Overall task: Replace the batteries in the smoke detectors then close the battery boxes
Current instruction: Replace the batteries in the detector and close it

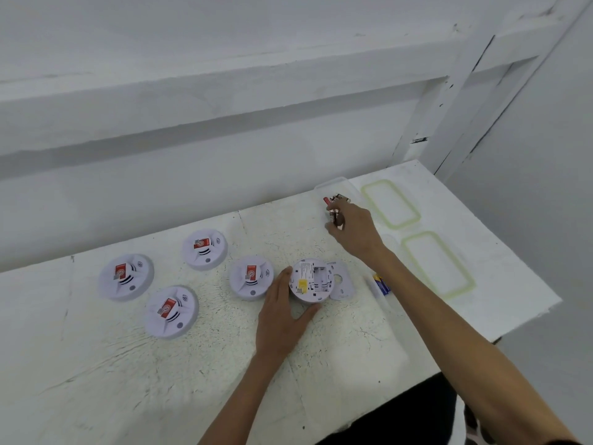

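One white smoke detector (pixel 310 280) lies upside down near the table's middle, its battery bay open and empty. Its loose cover (pixel 342 282) lies just to its right. My left hand (pixel 282 319) cups this detector's near-left side, thumb at its front edge. My right hand (pixel 353 228) reaches into a clear plastic box (pixel 333 183) at the back, and its fingers hold red batteries (pixel 332 210). A second clear box with blue and yellow batteries (pixel 382 284) lies right of the cover, partly under my right forearm.
Several more smoke detectors lie face up with red labels to the left: (pixel 251 277), (pixel 204 249), (pixel 125 277), (pixel 171 312). Two clear lids with green seals (pixel 390 203), (pixel 438 264) lie at the right, close to the table's right edge. A white wall runs behind.
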